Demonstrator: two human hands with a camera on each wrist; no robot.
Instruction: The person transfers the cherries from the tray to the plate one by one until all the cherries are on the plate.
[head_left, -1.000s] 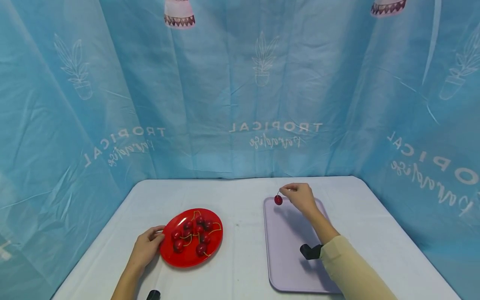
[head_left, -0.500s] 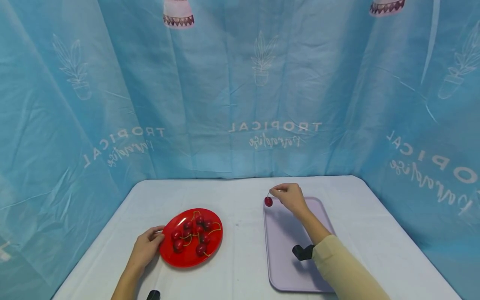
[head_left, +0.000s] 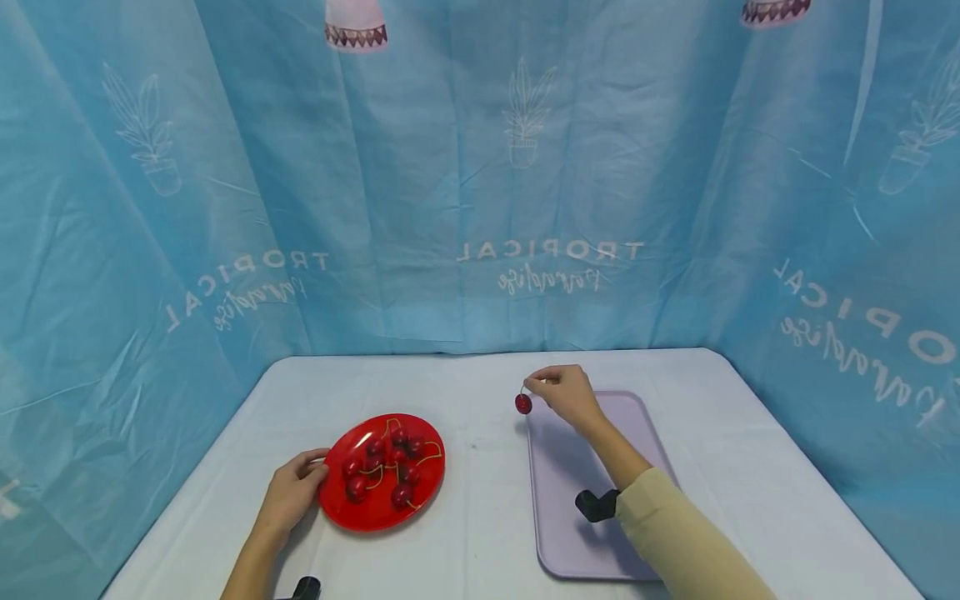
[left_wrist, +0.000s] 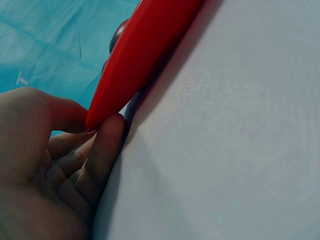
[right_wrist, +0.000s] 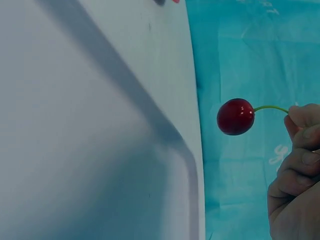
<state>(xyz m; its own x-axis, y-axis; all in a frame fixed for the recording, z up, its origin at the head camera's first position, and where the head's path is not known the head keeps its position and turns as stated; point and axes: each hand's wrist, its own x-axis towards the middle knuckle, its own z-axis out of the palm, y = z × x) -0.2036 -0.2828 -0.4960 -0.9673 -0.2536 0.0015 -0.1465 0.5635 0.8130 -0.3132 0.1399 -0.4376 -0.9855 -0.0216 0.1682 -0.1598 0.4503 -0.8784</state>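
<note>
A dark red cherry (head_left: 523, 404) hangs by its green stem from the thumb and fingertips of my right hand (head_left: 567, 395). The right wrist view shows the cherry (right_wrist: 236, 116) apart from any surface, its stem pinched at the far end. In the head view it hangs by the far left corner of the lilac tray (head_left: 551, 533). My left hand (head_left: 294, 490) pinches the left rim of a round red plate (head_left: 367, 521). In the left wrist view the plate's edge (left_wrist: 135, 55) sits between thumb and finger. Several stemmed cherries (head_left: 402, 496) lie on the plate.
The plate stands left and the tray right on a white-covered table (head_left: 480, 483). Behind and beside the table hangs a blue printed curtain (head_left: 480, 183). A black wrist mount (head_left: 597, 505) on the right arm hangs over the tray.
My right hand has moved left with the cherry, from over the tray's far part to its far left corner. The left hand and the plate have stayed in place.
</note>
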